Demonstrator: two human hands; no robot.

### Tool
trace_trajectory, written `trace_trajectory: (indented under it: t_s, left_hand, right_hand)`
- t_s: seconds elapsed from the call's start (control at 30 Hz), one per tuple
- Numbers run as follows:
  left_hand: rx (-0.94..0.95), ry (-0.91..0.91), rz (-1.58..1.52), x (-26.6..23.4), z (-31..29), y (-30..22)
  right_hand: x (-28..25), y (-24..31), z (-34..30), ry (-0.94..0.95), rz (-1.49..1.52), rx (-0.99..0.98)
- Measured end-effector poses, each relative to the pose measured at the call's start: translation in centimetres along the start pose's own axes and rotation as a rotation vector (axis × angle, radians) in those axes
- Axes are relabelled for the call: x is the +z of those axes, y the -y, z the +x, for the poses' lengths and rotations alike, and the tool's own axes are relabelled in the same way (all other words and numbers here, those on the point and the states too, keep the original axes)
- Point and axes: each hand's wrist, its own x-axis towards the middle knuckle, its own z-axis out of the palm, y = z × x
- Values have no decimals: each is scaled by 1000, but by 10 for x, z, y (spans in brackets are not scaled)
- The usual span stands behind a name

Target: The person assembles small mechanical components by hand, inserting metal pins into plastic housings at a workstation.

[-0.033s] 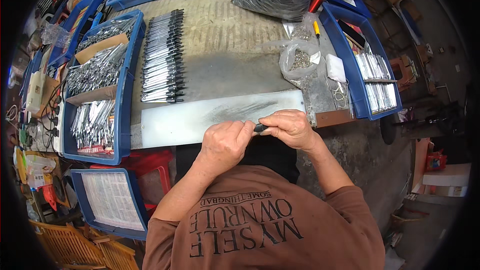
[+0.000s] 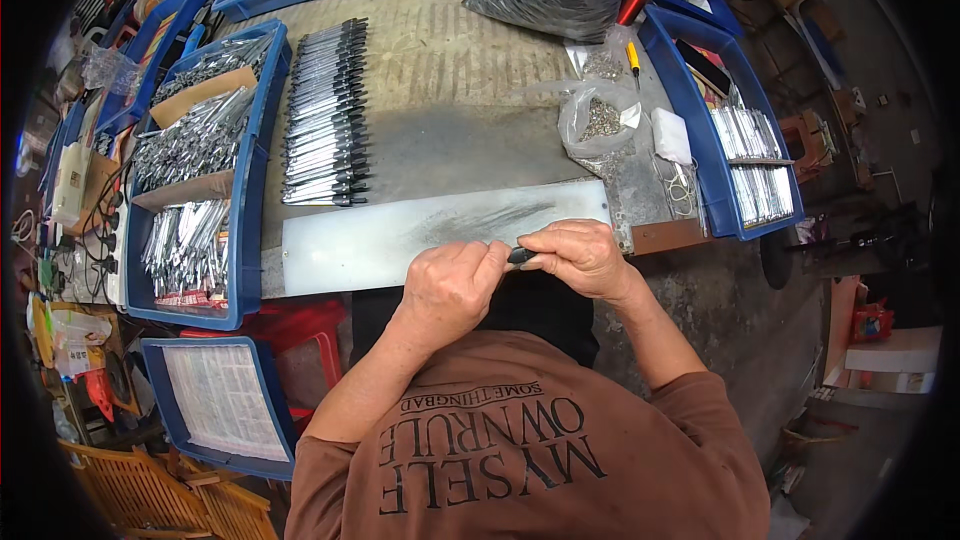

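Note:
My left hand (image 2: pixel 448 285) and my right hand (image 2: pixel 578 258) meet over the near edge of a long whitish board (image 2: pixel 360 242). Both are closed in a pinch on a small black pen part (image 2: pixel 520 255), which shows between the fingertips; the rest of it is hidden by the fingers. Dark smudges mark the board just beyond my hands. Past its left half, silver pens with black ends (image 2: pixel 325 125) lie side by side in a long row.
A blue divided tray (image 2: pixel 252 230) full of silver and black pen parts stands at the left. At the right are another blue tray (image 2: pixel 722 210), a bag of small metal bits (image 2: pixel 600 125) and a yellow-handled screwdriver (image 2: pixel 633 60). A large bag of black parts (image 2: pixel 550 0) sits far back.

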Motion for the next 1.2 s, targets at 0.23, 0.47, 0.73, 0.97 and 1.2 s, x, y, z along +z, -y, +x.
trace_trajectory:
  t_s: [0.23, 0.47, 0.73, 0.97, 1.2]
  left_hand:
    - [-8, 8, 7, 8, 3, 6]
    - [-67, 43, -22, 17, 7, 22]
    - [-75, 69, -54, 34, 1, 34]
    - [-82, 121, -20, 34, 1, 34]
    - [-91, 82, -57, 35, 1, 34]
  right_hand:
    - [2, -3, 0, -38, -21, 42]
    - [-18, -16, 0, -95, -17, 291]
    - [-79, -78, 21, -319, -318, 439]
    - [-88, -114, 40, 51, -570, 548]
    - [-77, -124, 49, 237, -778, 609]
